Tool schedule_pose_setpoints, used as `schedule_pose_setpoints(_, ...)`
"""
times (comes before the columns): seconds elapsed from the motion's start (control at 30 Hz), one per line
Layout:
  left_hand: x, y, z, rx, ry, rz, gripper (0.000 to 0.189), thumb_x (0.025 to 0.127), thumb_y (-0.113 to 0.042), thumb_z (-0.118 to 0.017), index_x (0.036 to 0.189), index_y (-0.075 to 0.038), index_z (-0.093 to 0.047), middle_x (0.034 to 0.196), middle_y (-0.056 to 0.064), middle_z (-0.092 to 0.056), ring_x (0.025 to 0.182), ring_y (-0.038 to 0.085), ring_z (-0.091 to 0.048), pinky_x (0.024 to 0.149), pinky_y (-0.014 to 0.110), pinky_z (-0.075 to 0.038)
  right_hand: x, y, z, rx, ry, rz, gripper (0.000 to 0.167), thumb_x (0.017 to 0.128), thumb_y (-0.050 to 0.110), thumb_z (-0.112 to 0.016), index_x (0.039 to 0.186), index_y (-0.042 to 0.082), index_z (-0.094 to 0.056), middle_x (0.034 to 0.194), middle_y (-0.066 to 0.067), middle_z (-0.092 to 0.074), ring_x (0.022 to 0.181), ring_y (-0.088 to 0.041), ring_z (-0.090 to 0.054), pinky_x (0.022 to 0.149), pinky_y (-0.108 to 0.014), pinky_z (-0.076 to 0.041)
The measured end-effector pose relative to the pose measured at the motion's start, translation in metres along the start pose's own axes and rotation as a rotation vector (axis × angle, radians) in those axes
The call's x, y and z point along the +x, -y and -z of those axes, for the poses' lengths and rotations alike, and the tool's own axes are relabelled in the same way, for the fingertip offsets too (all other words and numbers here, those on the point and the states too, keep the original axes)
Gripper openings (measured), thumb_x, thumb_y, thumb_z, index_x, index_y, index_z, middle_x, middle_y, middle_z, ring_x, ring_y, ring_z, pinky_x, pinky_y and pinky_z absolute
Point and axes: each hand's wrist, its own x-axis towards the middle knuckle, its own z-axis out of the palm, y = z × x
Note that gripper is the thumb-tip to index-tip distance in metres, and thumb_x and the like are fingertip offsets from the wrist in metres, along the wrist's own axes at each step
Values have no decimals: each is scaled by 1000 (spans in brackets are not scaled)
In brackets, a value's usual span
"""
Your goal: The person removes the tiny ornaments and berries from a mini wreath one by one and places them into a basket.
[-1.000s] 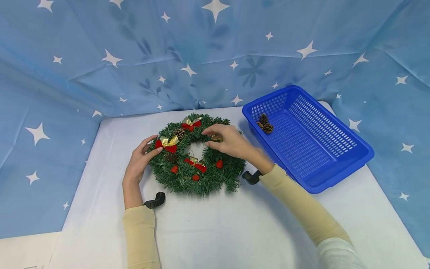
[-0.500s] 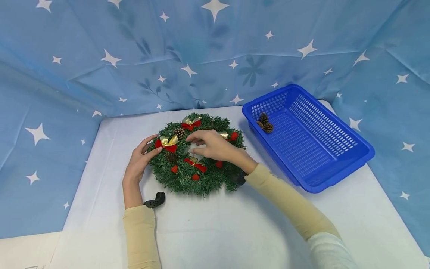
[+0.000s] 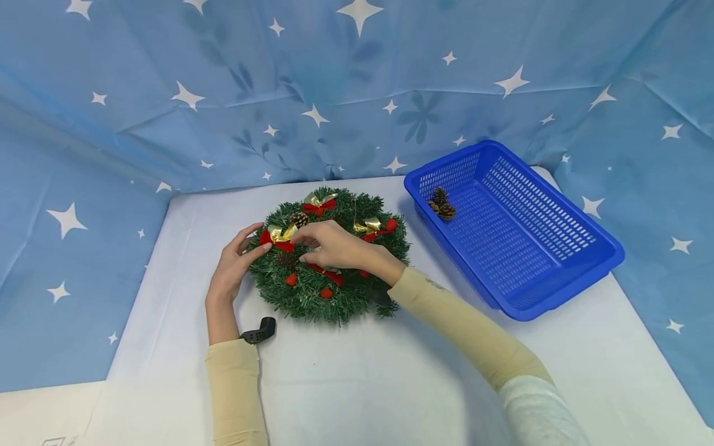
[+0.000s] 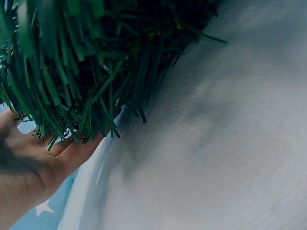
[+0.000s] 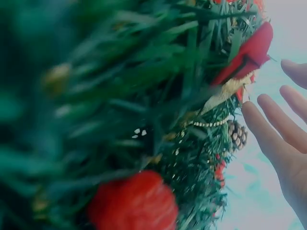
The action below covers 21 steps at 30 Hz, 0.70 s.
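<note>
A green Christmas wreath (image 3: 340, 310) lies on the white-covered table, decorated with red-and-gold bows, pinecones and red berries. At its left edge my left hand (image 3: 231, 269) holds it, thumb on top beside a red-and-gold bow (image 3: 277, 233). In the left wrist view the fingers of that hand (image 4: 38, 167) reach behind the green tinsel (image 4: 96, 62). My right hand (image 3: 340, 248) hovers over the wreath's middle, fingertips close to the same bow and partly hiding it. The right wrist view shows this hand (image 5: 283, 129) with spread fingers and nothing between them, near a red bow (image 5: 254, 48).
A blue plastic basket (image 3: 586, 266) stands at the right with several loose pinecones (image 3: 446, 211) in its left corner. Blue star-patterned cloth (image 3: 357, 93) hangs behind and at both sides. More bows (image 3: 320, 204) sit on the wreath's far side.
My right hand has moved left across the wreath, from the bow on its right side to the bow near my left hand. The left hand stays in place.
</note>
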Motion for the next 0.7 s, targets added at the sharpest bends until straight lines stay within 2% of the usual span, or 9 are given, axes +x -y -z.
schedule_pose_setpoints(0.23, 0, 0, 0, 6, -2, -5, 70, 97, -37, -73, 159, -27, -42, 173, 8, -14, 159, 34, -10, 121, 70, -17, 16, 6, -6, -56, 73, 16, 41, 99, 15, -72, 137, 5, -64, 136, -10, -66, 119, -22, -66, 100, -30, -54)
schedule_pose_setpoints(0.43, 0, 0, 0, 3, -2, -12, 69, 97, -37, -73, 159, -27, -42, 172, 8, -15, 159, 33, -11, 121, 70, -18, 24, 8, -11, -54, 98, 29, 41, 98, 12, -72, 137, 4, -64, 137, -10, -66, 120, -22, -65, 101, -32, -53)
schedule_pose_setpoints(0.7, 1, 2, -1, 1, -3, -13, 69, 97, -37, -73, 159, -27, -42, 172, 8, -15, 159, 34, -11, 121, 70, -17, 33, 9, -18, -112, 125, 19, 42, 98, 13, -72, 139, 6, -64, 137, -9, -66, 125, -22, -62, 104, -33, -51)
